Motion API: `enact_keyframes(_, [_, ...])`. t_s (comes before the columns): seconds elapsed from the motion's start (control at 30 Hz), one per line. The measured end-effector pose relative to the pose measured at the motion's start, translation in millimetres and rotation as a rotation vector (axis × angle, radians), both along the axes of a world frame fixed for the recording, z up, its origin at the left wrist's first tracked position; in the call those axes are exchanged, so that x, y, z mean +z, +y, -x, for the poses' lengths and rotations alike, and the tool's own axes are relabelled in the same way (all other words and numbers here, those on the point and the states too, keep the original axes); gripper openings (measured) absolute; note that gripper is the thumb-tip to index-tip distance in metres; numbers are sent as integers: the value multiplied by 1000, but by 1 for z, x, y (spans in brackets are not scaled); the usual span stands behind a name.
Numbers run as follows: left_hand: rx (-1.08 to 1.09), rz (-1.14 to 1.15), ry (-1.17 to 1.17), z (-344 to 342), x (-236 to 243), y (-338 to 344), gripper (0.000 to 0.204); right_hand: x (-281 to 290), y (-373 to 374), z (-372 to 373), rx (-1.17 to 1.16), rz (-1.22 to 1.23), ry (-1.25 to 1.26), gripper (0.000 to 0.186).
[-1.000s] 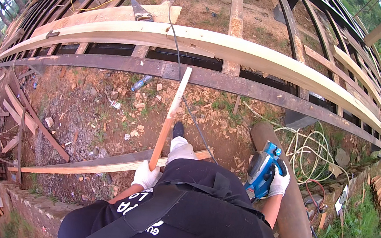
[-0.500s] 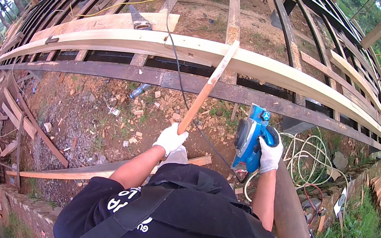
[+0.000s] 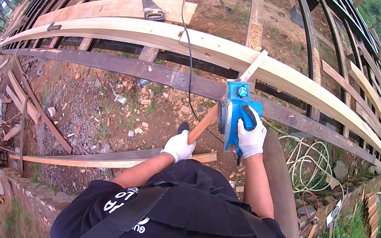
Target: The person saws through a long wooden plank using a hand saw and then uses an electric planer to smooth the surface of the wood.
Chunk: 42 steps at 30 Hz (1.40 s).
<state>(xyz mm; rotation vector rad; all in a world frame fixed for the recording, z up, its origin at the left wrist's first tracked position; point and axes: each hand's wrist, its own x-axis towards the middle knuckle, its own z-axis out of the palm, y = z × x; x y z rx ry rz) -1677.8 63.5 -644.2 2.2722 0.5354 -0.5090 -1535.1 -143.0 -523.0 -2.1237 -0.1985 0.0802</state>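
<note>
My left hand [image 3: 179, 147], in a white glove, is closed around the near end of a narrow wooden strip [image 3: 205, 121]. The strip slants away from me, and its pale far end [image 3: 255, 65] rests against the long light beam. My right hand [image 3: 252, 136], also gloved, grips the rear handle of a blue electric planer [image 3: 237, 108]. The planer lies across the middle of the strip and hides part of it. I cannot tell whether its sole touches the wood.
A long pale beam [image 3: 139, 32] lies on the dark frame rail [image 3: 110, 65] ahead. Beyond it are a handsaw [image 3: 153, 10] on a board and a clamp [image 3: 54, 27]. A black cord [image 3: 191, 65] crosses the beam. Coiled hose [image 3: 309, 160] lies right, offcuts on the ground.
My right hand has brought the planer left and forward, from beside the strip to over its middle. My left hand, still on the strip, has shifted slightly right and nearer.
</note>
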Motion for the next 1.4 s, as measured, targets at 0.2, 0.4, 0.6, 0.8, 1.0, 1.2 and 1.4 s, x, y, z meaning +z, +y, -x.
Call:
enact_keyframes(0.2, [6,17,-42,0,-9,4,43,2,13,-29,-45,46,-53,41])
enact_keyframes(0.4, [4,51,-32,-6,-8,6,40,19,30,-101,-130,79,-45,37])
enact_keyframes(0.6, [5,62,-9,-8,-4,11,39,25,26,-194,-166,136,-148,36])
enact_keyframes(0.8, [-45,33,28,-16,-1,13,50,36,-15,-283,-204,-84,-77,33])
enact_keyframes(1.0, [-13,38,37,-10,7,18,49,22,-3,-145,-44,158,-89,38])
enact_keyframes(1.2, [-3,94,66,-15,22,17,43,-2,-9,-33,92,115,-153,43])
enact_keyframes(1.4, [17,101,29,-14,11,17,38,18,12,-93,92,232,-189,41])
